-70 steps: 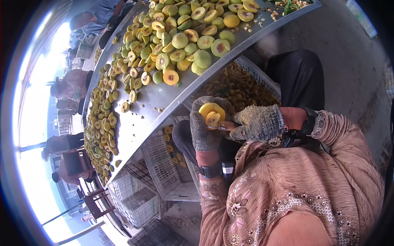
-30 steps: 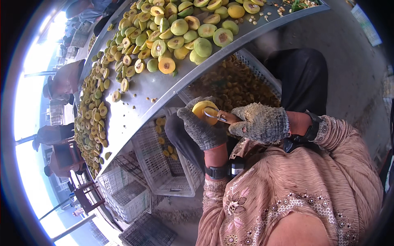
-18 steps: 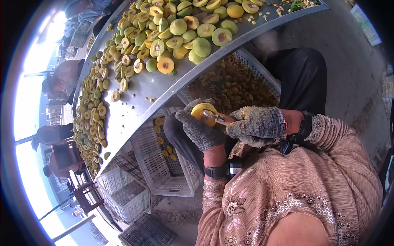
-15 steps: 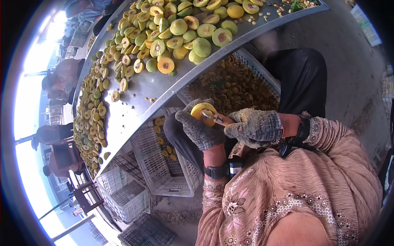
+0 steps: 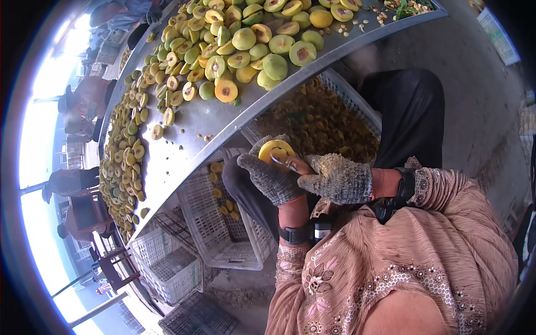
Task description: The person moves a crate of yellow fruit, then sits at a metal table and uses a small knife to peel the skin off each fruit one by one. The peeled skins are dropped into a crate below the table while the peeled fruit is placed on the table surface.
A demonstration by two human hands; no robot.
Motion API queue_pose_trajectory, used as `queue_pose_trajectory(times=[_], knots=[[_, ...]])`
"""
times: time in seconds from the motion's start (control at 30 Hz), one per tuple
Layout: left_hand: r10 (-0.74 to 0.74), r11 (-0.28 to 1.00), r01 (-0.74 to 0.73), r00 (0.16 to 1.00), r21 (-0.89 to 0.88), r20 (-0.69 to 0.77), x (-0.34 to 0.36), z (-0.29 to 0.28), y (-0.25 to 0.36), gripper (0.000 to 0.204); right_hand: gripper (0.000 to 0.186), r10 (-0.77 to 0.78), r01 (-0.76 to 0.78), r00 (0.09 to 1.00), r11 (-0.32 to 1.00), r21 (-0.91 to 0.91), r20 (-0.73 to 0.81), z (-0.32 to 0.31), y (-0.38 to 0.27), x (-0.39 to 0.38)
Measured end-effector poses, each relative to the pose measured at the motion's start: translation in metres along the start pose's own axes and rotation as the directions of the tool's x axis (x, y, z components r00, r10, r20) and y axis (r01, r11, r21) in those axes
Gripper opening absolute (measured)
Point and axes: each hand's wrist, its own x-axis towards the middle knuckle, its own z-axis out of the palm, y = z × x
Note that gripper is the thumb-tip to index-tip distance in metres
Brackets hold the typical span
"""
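Observation:
Close in front of my body, my left hand [image 5: 273,177], in a grey knit glove, holds a yellow peach half [image 5: 273,151] with the cut face up. My right hand [image 5: 341,180], gloved alike and soiled, is closed round the wooden handle of a pitting knife [image 5: 302,166]. The knife's curved metal end lies against the cut face of the peach half. My left fingers partly hide the fruit's underside. Beyond my hands, many halved peaches [image 5: 240,60], green to yellow, lie heaped on a metal table [image 5: 190,140], some with stones in them.
Under the table's edge, a crate [image 5: 360,96] holds a mass of brownish-yellow scraps. Left of my knee a white plastic crate [image 5: 240,255] has a few fruit pieces; another white crate [image 5: 173,265] stands beside it. Pits [image 5: 382,17] lie at the table's far corner. Other people [image 5: 84,109] sit along the left.
My right hand has turned a little and shifted left, and the knife's metal end sits at a different angle on the peach half. My left hand stays nearly in place.

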Motion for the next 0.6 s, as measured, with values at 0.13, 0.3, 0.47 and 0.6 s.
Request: queue_pose_trajectory(times=[0.13,0.3,0.47,0.6], knots=[[0.073,0.975,-0.068,0.997,0.209,-0.015,-0.001,-0.002,-0.004,0.07,0.035,-0.007,0.001,1.0,0.973,0.232,0.027,-0.001,-0.004,-0.003],[-0.035,0.999,0.036,0.999,0.024,-0.033,0.0,-0.006,-0.012,0.069,0.032,0.225,-0.393,0.895,0.806,0.442,0.385,-0.017,-0.005,-0.006],[0.034,0.999,-0.034,0.999,0.028,-0.017,0.001,-0.007,-0.015,0.066,0.032,-0.092,0.078,0.99,0.988,0.134,0.104,-0.012,0.003,0.0],[-0.06,0.996,0.058,0.998,-0.065,-0.031,0.0,-0.009,-0.014,0.064,0.033,0.122,-0.34,0.893,0.813,0.473,0.433,-0.019,0.003,-0.003]])
